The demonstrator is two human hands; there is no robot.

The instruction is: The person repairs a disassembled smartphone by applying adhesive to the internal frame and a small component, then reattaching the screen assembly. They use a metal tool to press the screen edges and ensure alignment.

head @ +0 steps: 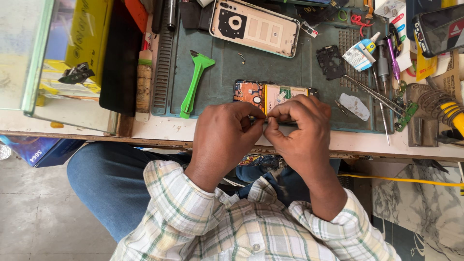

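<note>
At the near edge of the green work mat [222, 72], I've got both hands bunched over the opened phone [270, 93]. Left hand [223, 135] and right hand [299, 133] meet fingertip to fingertip, pinched on sth too small to make out, just at the phone's near side. Phone lies flat, circuit board and battery showing. Farther back: detached back cover [255, 26]. Left of the phone, a green plastic pry tool [194, 83]; to the right, tweezers [369, 92] and a glue tube [360, 53].
</note>
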